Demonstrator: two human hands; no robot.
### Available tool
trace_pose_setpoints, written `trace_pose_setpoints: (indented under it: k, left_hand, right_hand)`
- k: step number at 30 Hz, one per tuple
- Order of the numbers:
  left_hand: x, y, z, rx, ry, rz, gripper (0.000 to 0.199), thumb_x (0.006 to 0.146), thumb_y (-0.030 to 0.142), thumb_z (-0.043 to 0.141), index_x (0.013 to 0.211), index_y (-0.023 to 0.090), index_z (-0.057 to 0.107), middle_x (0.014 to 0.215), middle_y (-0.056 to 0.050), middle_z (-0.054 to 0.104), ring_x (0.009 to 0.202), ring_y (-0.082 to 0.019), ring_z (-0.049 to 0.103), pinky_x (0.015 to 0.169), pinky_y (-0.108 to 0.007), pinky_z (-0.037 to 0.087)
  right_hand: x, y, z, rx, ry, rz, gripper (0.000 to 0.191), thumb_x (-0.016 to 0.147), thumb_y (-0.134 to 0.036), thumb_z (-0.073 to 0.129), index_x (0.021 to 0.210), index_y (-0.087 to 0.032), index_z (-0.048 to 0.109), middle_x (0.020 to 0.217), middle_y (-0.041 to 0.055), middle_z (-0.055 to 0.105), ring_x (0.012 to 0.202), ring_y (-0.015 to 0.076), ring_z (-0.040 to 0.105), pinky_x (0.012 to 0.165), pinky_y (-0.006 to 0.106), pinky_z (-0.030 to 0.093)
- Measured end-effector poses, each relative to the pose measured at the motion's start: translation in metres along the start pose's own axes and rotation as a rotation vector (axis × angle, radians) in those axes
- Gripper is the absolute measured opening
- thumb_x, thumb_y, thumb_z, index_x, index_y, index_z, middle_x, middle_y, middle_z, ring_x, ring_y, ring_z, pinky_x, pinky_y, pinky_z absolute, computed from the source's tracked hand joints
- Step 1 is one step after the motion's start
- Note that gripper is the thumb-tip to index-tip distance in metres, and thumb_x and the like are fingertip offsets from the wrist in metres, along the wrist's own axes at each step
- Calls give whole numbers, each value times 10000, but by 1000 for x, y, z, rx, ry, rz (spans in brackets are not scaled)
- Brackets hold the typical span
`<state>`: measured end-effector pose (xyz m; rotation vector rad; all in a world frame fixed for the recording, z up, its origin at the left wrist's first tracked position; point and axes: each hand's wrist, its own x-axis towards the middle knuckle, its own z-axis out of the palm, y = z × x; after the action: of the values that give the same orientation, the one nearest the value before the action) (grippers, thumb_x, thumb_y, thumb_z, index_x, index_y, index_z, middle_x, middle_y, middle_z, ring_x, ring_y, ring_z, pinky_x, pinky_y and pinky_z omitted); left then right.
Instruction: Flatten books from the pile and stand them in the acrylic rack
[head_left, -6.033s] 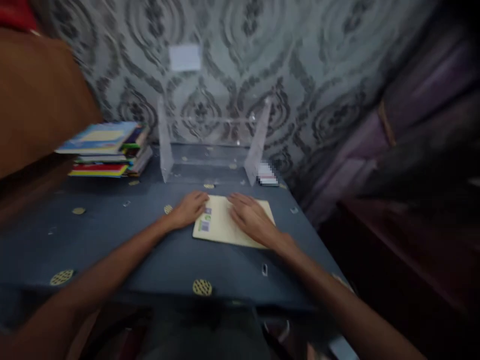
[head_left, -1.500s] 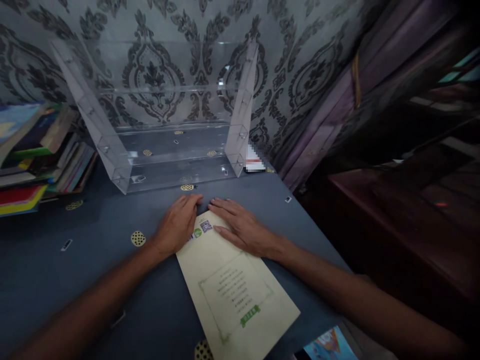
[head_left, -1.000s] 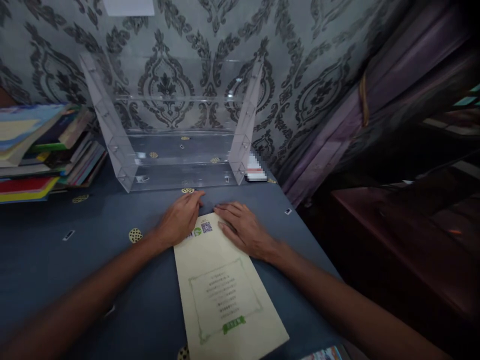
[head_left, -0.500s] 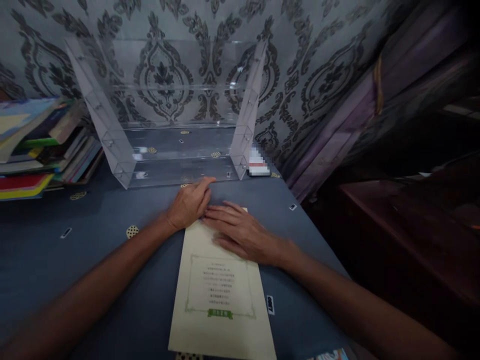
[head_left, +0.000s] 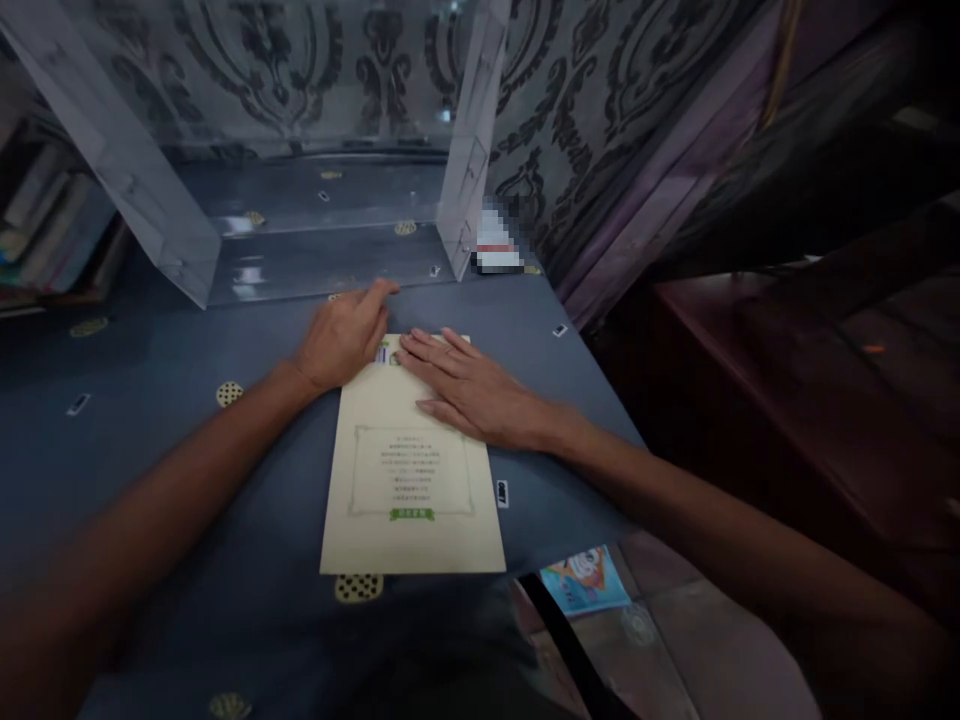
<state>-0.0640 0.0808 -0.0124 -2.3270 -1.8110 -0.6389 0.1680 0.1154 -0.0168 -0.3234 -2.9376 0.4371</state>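
Observation:
A cream-coloured printed booklet [head_left: 412,545] lies flat on the blue-grey tablecloth, its framed text upside down to me above a small green label. My right hand [head_left: 472,392] rests open across its upper right part, palm down and fingers stretched out. At the upper left corner is my left hand [head_left: 345,335], with the index finger extended and the other fingers partly curled and hidden. Between both hands, a small coloured print shows near the booklet's top edge.
Beyond the hands stands a clear acrylic rack [head_left: 187,265]. Stacked books [head_left: 56,225] sit at the left, and a blurred-out white item [head_left: 496,240] is by the rack's right side. Below the table's edge lies a blue packet [head_left: 589,580]. A purple curtain [head_left: 622,215] hangs at right.
My view has tilted down, so everything sits higher in the picture. The hands have parted slightly at the booklet's top, uncovering the coloured print there. The right hand stays flat on it.

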Motion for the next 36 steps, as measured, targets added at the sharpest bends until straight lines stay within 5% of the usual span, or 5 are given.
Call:
trace_pose_setpoints:
  k: [11,16,29,32,36]
  left_hand:
    - [0,1,-2,-37,-38,-59,397,962,210,357,1294,117,553,1034,-121,696,966,-246,654,903,-386,494]
    - [-1,0,-2,-40,-5,-34,377,943,203,377,1244,126,591,986,-113,704,943,-251,657,876,-383,503]
    - [-2,-18,-11,-80,-58,65,297,980,273,363,1010,165,639,984,-94,677,938,-250,592,926,-425,471]
    - [-2,-21,-13,-61,-84,91,303,996,277,351,1036,167,631,995,-98,666,947,-252,579,901,-418,473]
    - [-3,-19,-13,-11,-111,123,313,1011,258,332,1050,154,624,990,-110,652,936,-252,572,873,-406,483]
  right_hand:
    - [-51,-83,1,31,-82,-95,727,977,-599,459,1528,-136,359,1627,191,284,1549,317,130,1239,607,100]
    - [-60,-93,-5,68,-113,-137,824,930,-657,504,1555,-157,309,1639,205,241,1548,341,113,1215,654,107]
    - [5,-129,12,117,-9,56,735,956,-638,457,1505,-152,403,1587,237,343,1527,398,161,1178,691,198]
    - [16,-122,10,170,8,-12,656,968,-596,477,1470,-176,457,1553,194,425,1504,336,267,1200,612,246]
    - [18,-67,6,199,219,66,401,1012,-350,469,1335,-145,589,1456,158,551,1390,231,452,1176,448,351]
